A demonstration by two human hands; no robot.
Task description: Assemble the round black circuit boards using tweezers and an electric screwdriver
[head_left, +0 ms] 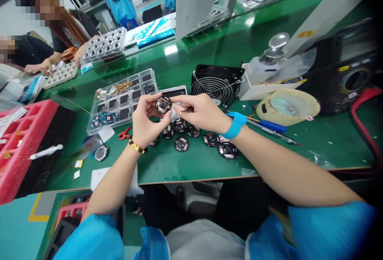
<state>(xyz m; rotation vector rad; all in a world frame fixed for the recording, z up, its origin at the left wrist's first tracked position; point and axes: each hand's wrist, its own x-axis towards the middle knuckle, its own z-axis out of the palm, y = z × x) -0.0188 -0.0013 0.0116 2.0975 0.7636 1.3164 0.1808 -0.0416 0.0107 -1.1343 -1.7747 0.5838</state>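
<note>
Between its thumb and fingers, my left hand [151, 119] grips a round black electronic module [163, 104] with a copper-coloured centre, raised above the green table [161, 168]. My right hand [201, 110] is at the module's right side, fingers pinched around a thin dark tool [187, 111], perhaps tweezers; its index fingertip is close to the module's rim. Several similar round modules lie on the table below and right of the hands, among them one in front [181, 144] and one at the right [228, 150].
A clear compartment box [124, 100] of small parts lies left, beside a red clip [124, 133]. A black fan [217, 82], white holder [263, 80], round yellowish container [287, 107] and blue-handled tool [272, 126] stand or lie right. A red foam tray [26, 140] is far left. People work beyond.
</note>
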